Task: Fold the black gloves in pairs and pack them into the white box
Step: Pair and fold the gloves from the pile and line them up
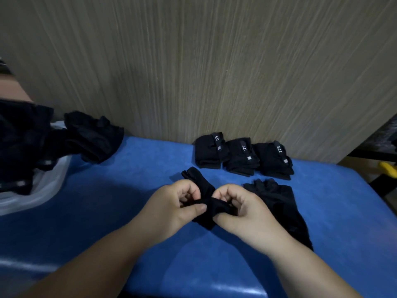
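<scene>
Both the left hand (pixel 174 203) and right hand (pixel 240 205) are pinching one black glove (pixel 204 197) with curled fingers; squaring its edges before creasing should be helping.

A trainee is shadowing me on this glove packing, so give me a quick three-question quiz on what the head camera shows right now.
1. How many folded glove bundles stand in the row by the wall? A two, B three, C five.
2. True or false: the right hand holds nothing.
3. Fill in: the flat glove on the blue table lies to the ____ of the right hand.
Key: 1 B. 2 false: it and the left hand both have a grip on the middle glove. 3 right.
</scene>
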Demonstrator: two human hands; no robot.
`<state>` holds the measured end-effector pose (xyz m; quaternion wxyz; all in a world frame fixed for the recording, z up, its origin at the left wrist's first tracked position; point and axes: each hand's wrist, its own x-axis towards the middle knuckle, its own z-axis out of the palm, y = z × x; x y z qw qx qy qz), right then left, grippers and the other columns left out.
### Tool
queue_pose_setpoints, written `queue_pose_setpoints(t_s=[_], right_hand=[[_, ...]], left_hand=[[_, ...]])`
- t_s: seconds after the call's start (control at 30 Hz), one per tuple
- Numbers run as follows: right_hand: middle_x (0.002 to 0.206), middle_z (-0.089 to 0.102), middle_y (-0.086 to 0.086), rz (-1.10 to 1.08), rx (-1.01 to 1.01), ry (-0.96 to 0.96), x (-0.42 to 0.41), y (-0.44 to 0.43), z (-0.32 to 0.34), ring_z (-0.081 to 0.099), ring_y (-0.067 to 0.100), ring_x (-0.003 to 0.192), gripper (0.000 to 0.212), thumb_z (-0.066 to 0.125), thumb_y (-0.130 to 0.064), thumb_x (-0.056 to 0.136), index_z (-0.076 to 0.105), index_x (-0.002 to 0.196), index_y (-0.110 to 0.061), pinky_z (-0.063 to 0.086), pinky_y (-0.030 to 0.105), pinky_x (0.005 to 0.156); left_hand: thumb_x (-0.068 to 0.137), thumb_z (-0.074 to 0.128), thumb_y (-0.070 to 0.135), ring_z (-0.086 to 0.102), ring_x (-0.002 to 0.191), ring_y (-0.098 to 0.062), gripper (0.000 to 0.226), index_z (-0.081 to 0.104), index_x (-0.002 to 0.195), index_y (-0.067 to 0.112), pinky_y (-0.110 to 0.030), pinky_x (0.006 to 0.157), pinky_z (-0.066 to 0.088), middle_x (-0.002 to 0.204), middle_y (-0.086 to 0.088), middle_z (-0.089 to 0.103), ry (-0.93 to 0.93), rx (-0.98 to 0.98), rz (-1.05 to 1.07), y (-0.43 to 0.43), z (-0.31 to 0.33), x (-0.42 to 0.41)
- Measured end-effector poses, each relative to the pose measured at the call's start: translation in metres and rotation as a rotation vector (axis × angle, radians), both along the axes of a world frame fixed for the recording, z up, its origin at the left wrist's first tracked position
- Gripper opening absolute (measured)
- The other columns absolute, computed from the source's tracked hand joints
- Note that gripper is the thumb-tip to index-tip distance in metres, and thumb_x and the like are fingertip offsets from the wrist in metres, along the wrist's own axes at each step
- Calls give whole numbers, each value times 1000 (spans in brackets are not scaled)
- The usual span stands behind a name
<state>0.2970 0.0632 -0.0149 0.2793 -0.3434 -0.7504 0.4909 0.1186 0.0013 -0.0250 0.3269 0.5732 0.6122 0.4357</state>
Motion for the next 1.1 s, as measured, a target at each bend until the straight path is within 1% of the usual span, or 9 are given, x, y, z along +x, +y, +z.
queue_pose_setpoints(t_s=[0.1,0.2,0.33,0.4,0.53,0.7,0.8,0.97,1.1], right_hand=[[89,68,3,76,-87,7,1,1,4,65,22,86,30,61,-13,69,69,93,-28,52,37,82],[87,66,-6,49,-94,-19,0,0,4,65,17,75,33,67,-15,71,69,97,-36,54,34,77],[76,60,-12,4,-52,-44,-1,-1,3,50,7,54,35,77,-6,76,68,93,-36,49,27,61],[72,59,-11,-20,1,-51,-2,-2,3,46,5,52,34,76,-5,76,67,90,-35,45,24,56],[67,57,-9,-91,162,-89,-5,-4,0,53,11,63,23,75,-12,74,63,80,-31,50,38,63],[65,49,-10,-231,391,-158,-5,-6,-2,50,9,67,34,72,-9,73,50,66,-32,37,13,60],[61,44,-10,-263,439,-148,-8,-8,-3,46,7,65,36,66,-3,76,43,67,-30,34,12,59],[54,43,-7,-316,340,-93,-8,-7,-7,42,9,52,31,59,-3,81,40,71,-26,35,18,52],[57,49,0,-350,119,20,-10,-8,-4,60,29,51,36,61,-8,87,39,68,-30,55,44,54]], left_hand=[[81,73,11,52,61,-8,27,53,69,24,-35,66,46,60,10,57,-31,2,109,2,-4,-2],[83,70,16,53,60,-24,24,51,72,25,-43,65,48,62,-2,59,-30,0,154,1,-4,-2],[71,63,41,61,78,-42,20,47,71,31,-58,72,52,79,-18,64,-72,4,191,-2,-2,0],[70,59,43,61,77,-42,19,44,70,32,-58,71,52,79,-19,63,-50,9,191,-3,-2,2],[75,55,34,59,72,-36,16,39,70,31,-54,66,52,75,-14,60,48,38,210,-5,-5,6],[85,62,23,49,52,-23,32,35,69,22,-45,54,44,60,-11,54,187,112,261,-6,-8,7],[87,59,29,49,52,-26,33,34,67,18,-45,53,41,60,-14,56,179,116,250,-7,-5,10],[74,61,49,59,68,-37,30,43,78,26,-55,69,49,65,-11,61,-91,49,102,-7,2,11],[68,71,39,65,80,-22,48,48,105,21,-44,86,50,78,2,68,-241,6,-64,-7,4,8]])
